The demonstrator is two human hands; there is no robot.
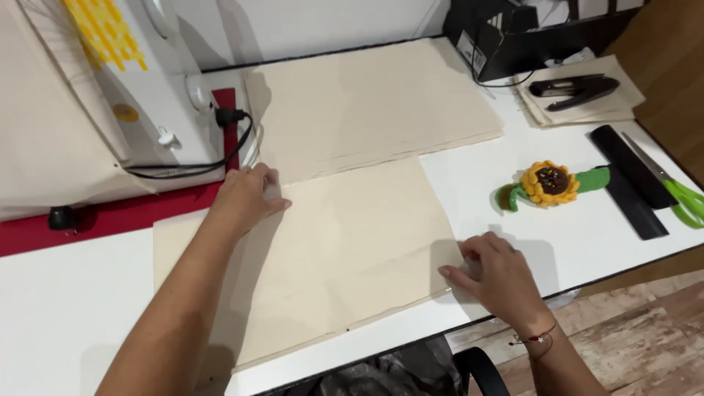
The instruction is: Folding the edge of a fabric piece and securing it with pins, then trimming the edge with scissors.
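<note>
I count two hands on the table: my left hand [246, 196] and my right hand [493, 275]. Under them lies one cream fabric panel [345, 249], and behind it I see one stack of the same cream fabric [367, 103]; I cannot count its layers. There is one white sewing machine [147, 81], one sunflower pincushion [550, 183], one pair of green-handled scissors [671, 187], one black ruler [629, 180], one black stapler [573, 91] and one black box [513, 37].
</note>
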